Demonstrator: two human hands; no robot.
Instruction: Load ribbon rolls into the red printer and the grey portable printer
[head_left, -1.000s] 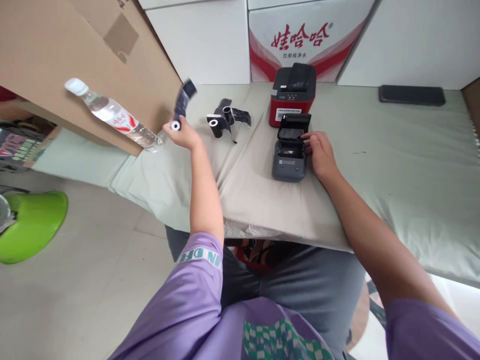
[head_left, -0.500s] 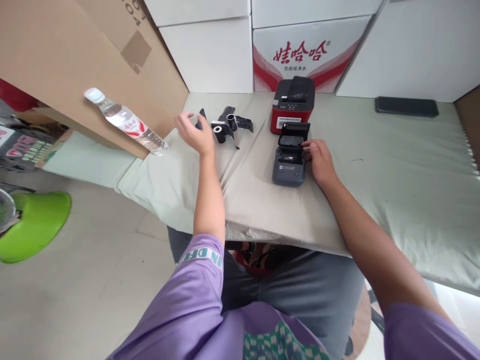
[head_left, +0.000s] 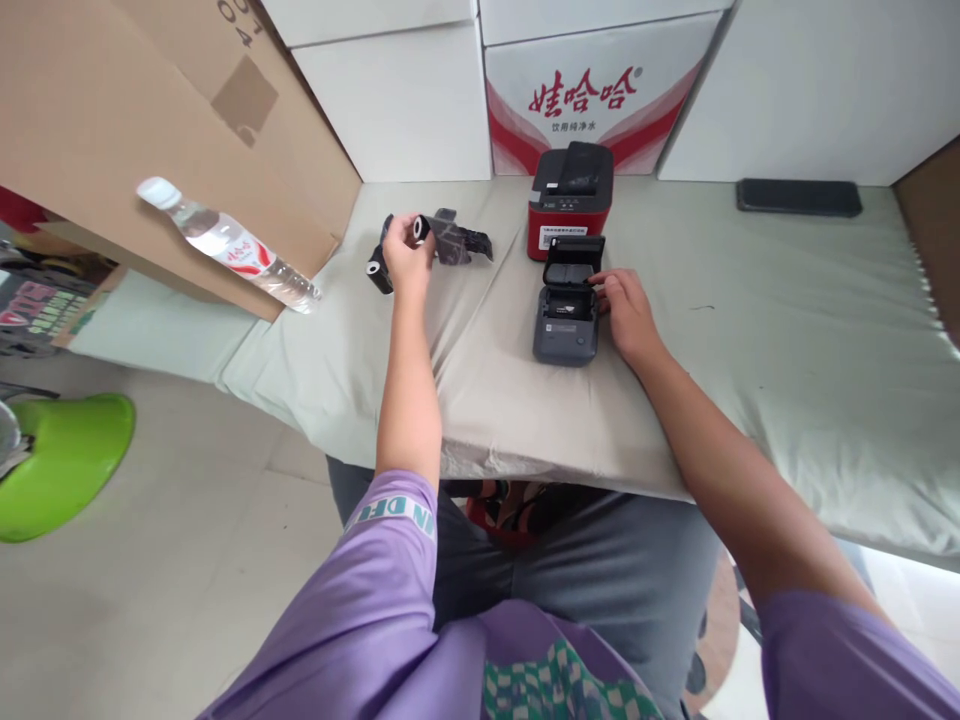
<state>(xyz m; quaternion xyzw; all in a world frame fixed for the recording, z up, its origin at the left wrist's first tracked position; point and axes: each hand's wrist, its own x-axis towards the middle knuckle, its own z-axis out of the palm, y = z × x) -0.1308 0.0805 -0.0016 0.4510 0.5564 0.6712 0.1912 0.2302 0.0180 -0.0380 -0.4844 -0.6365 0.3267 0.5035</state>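
My left hand (head_left: 409, 258) is closed around a black roll (head_left: 423, 229) with a white core, at the left of the bench. Another black roll (head_left: 379, 272) lies just left of that hand, and crumpled dark wrapping (head_left: 454, 244) spreads to its right. A small grey label printer (head_left: 566, 332) sits in front of me, its black lid (head_left: 574, 255) raised and its inner bay showing. My right hand (head_left: 628, 310) grips the printer's right side near the hinge, thumb and fingers bent against it.
Behind the small printer stands a red and black printer (head_left: 561, 232). White cartons (head_left: 600, 100) line the back. A clear water bottle (head_left: 232, 245) leans at the left by a brown cardboard box (head_left: 300, 170). A black phone-like slab (head_left: 799, 197) lies at the back right.
My left hand has moved right and closed on a black roll among the wrapping. The right hand stays at the grey printer. The whole view has shifted slightly.
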